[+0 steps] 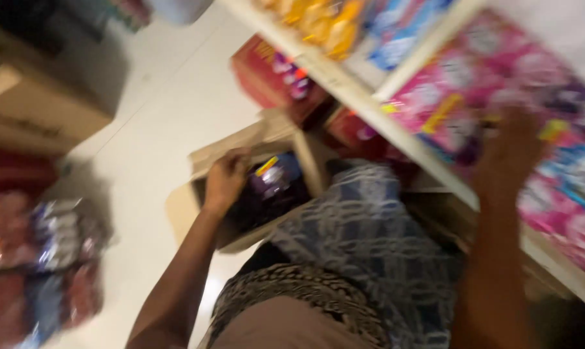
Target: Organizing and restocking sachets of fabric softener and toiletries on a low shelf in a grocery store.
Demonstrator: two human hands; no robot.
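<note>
The picture is blurred by motion. My left hand (226,178) reaches down to an open cardboard box (179,210) on the floor and rests on its rim beside dark purple packets (276,181) inside; whether it grips anything I cannot tell. My right hand (512,148) is raised to the wooden shelf (344,84) and lies against pink packets (492,84) stacked there, its fingers hidden in blur.
Red boxes (273,77) stand under the shelf. Yellow and blue packets (344,19) lie on the shelf further along. Bundles of red and blue packets (40,258) lie on the white floor at left, with a brown carton (40,103) behind them.
</note>
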